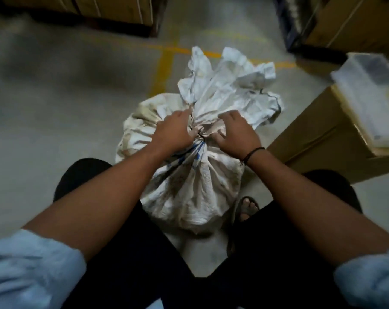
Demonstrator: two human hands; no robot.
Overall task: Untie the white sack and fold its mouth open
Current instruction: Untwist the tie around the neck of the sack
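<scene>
A full white sack [195, 188], stained and crumpled, stands on the floor between my knees. Its neck is gathered and bound by a thin dark tie [201, 136], and the loose mouth [229, 85] fans out above the knot, away from me. My left hand [173, 132] grips the neck on the left side of the tie, fingers curled into the gathered cloth. My right hand [236, 132] sits on the right side, its fingertips curled and pinching at the cloth by the knot. The knot itself is partly hidden by my fingers.
A cardboard box [327, 139] with a clear plastic bin [372, 85] on top stands close on the right. More boxes [113, 10] line the far side. Yellow floor tape [166, 63] runs beyond the sack. My sandalled foot [247, 208] is beside the sack's base.
</scene>
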